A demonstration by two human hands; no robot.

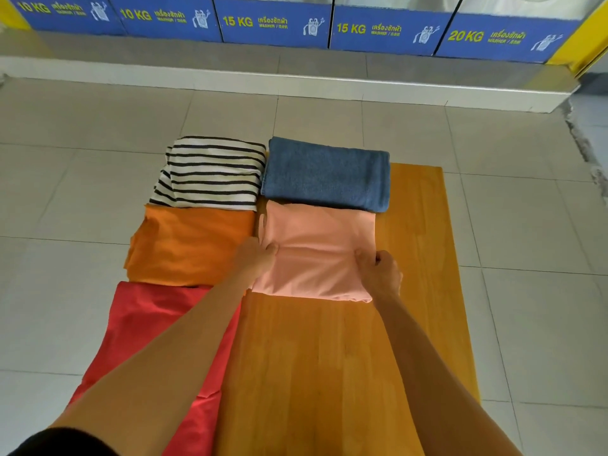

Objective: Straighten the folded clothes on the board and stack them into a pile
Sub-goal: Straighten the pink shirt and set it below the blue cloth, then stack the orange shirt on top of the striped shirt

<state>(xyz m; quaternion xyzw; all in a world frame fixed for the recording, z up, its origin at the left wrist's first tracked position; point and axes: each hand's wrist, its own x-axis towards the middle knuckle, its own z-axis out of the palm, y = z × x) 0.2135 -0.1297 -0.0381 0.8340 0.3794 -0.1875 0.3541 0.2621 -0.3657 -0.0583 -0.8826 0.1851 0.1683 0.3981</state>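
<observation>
Left column on the worktop [418, 291]: red garment [154, 327], orange garment [194, 245], striped garment [214, 174]. Our left hand [260, 255] and right hand [378, 271] pinch the side edges of the pink garment [316, 251], which touches the blue towel [325, 174] behind it. Step: squaring pink. Next, we judge: lift it onto a neighbour, edges aligned.

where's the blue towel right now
In the head view, the blue towel lies at the board's far end, right of the striped shirt, just beyond the pink garment.
</observation>
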